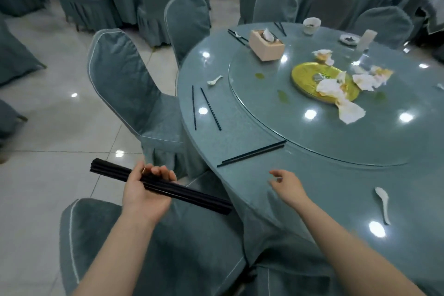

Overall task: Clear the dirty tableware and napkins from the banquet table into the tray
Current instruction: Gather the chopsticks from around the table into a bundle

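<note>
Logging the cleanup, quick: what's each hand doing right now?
Left hand: grips a bundle of long black chopsticks.
Right hand: open, empty, over the edge of the round teal-clothed table.

Glossy glass turntable (264, 113), matt black chopsticks (192, 196), crumpled paper napkins (350, 113)

Head camera looks forward and down, close over the round table (240, 142).
</note>
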Demonstrator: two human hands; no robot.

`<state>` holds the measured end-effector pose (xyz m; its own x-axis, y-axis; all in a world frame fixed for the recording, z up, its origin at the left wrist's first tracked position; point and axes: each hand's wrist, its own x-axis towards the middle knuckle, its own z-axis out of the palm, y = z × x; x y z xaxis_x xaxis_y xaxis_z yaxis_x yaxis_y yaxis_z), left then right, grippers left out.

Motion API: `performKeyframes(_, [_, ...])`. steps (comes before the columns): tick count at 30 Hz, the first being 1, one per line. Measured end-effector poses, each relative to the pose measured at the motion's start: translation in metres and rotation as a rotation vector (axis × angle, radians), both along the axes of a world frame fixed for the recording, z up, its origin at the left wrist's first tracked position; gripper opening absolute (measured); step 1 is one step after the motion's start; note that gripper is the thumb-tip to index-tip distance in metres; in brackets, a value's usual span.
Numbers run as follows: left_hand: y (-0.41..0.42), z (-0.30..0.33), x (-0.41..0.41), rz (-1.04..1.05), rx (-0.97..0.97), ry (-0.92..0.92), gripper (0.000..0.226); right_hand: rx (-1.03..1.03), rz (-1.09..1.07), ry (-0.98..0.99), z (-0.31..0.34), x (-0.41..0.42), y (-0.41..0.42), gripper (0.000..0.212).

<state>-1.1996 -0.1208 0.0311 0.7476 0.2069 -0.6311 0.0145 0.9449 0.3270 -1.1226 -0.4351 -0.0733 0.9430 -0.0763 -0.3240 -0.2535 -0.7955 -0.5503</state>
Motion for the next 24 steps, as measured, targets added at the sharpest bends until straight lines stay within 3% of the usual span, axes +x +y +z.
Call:
performKeyframes(4, [0.002,-0.015,0.016,0.020,0.039,0.044,0.042,-0.257,0.252,0.014,-0.013,0.071,-0.003,0.058])
performKeyframes(8, [0.005,-0.025,0.021,0.024,0.038,0.077,0.040,-0.394,0.310,0.093,-0.029,0.107,-0.001,0.061])
performKeyframes(14, [0.021,-0.025,0.014,-0.007,0.036,0.044,0.036,-0.546,0.439,-0.127,-0.039,0.097,0.009,0.025])
performKeyframes(19, [0.042,-0.010,0.002,-0.035,0.017,-0.014,0.042,-0.577,0.462,0.085,-0.034,0.074,0.023,0.024])
performKeyframes(24, [0.082,0.006,-0.024,-0.057,-0.018,-0.083,0.040,-0.488,0.284,0.094,-0.026,0.023,0.053,0.016])
